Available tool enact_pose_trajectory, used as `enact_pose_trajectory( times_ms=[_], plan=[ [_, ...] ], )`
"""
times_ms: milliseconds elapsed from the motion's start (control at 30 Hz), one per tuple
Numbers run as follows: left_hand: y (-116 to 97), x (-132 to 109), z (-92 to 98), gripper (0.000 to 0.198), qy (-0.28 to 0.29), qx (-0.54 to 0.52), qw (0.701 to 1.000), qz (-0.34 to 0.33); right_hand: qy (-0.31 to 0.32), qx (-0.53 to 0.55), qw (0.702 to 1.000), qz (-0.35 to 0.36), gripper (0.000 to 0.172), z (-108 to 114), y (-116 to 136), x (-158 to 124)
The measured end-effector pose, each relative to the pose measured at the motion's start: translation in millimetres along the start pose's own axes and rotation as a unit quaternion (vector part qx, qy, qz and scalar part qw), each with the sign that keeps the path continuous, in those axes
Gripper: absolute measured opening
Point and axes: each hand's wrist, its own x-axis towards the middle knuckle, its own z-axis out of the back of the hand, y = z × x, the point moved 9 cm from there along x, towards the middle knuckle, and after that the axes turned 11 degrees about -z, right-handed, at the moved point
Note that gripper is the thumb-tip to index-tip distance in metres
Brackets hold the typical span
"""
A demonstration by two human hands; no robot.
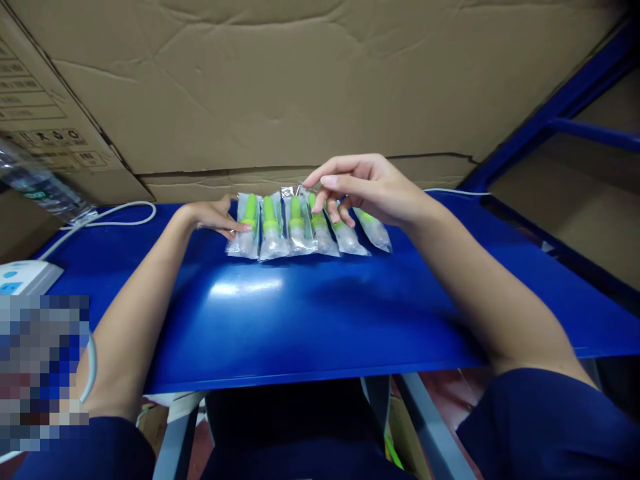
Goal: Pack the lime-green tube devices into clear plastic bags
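Several clear plastic packets lie side by side in a row on the blue table (240, 340). Each holds a bright green-handled item with a pale, rounded lower end, whose exact kind I cannot make out. My left hand (213, 217) rests at the row's left end, its thumb on the leftmost packet (243, 243) and its other fingers apart beside it. Above the right part of the row, my right hand (367, 187) hovers with loosely bent, spread fingers and nothing visible in them. It partly covers a packet (350, 239); the rightmost packet (376, 232) lies at a slant.
A cardboard wall (320, 87) stands behind the table. On the left are a white power strip (30, 277), a white cable (125, 222) and a clear plastic bottle (43, 183). A blue metal frame (540, 113) rises at the right.
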Motion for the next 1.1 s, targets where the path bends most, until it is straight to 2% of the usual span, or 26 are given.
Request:
enact_pose_trajectory(
  times_ms=[67,267,333,400,467,533,667,733,800,900,1000,1100],
  plan=[
    [1,2,0.2,0.134,-0.008,0.003,1.0,-0.008,-0.014,0.001,1.0,0.004,0.018,5,4,-3],
    [1,2,0.7,0.143,-0.002,0.006,1.0,-0.016,-0.067,-0.042,0.994,0.069,0.014,22,26,-12],
    [1,0,0.0,0.145,0.001,-0.003,1.0,-0.01,-0.114,-0.044,0.989,0.087,0.017,41,30,-14],
    [0,-2,-0.7,0.143,0.004,-0.006,1.0,0.0,-0.174,-0.037,0.981,0.079,0.019,71,26,-13],
    [1,-3,-0.8,0.137,0.008,0.003,1.0,0.01,-0.235,-0.035,0.97,0.045,0.018,107,11,-12],
    [1,-3,-0.7,0.131,0.014,0.017,1.0,0.011,-0.28,-0.027,0.96,-0.013,0.02,144,-14,-11],
    [0,-2,1.7,0.122,0.011,0.036,0.999,0.001,-0.301,0.003,0.935,-0.187,0.029,204,-88,-16],
    [1,-1,5.5,0.118,-0.001,0.061,0.998,0.007,-0.335,-0.004,0.906,-0.259,0.035,230,-122,-26],
    [0,0,10.6,0.114,-0.015,0.1,0.995,0.009,-0.355,-0.001,0.882,-0.31,0.04,246,-149,-36],
    [0,4,17.0,0.101,-0.023,0.159,0.987,0.003,-0.374,-0.008,0.86,-0.348,0.043,258,-175,-45],
    [3,7,22.8,0.081,-0.033,0.19,0.981,0.011,-0.398,-0.016,0.851,-0.343,0.042,264,-185,-48],
    [10,9,29.2,0.069,-0.056,0.2,0.977,0.038,-0.42,-0.013,0.856,-0.303,0.037,266,-185,-47]
  ],
)
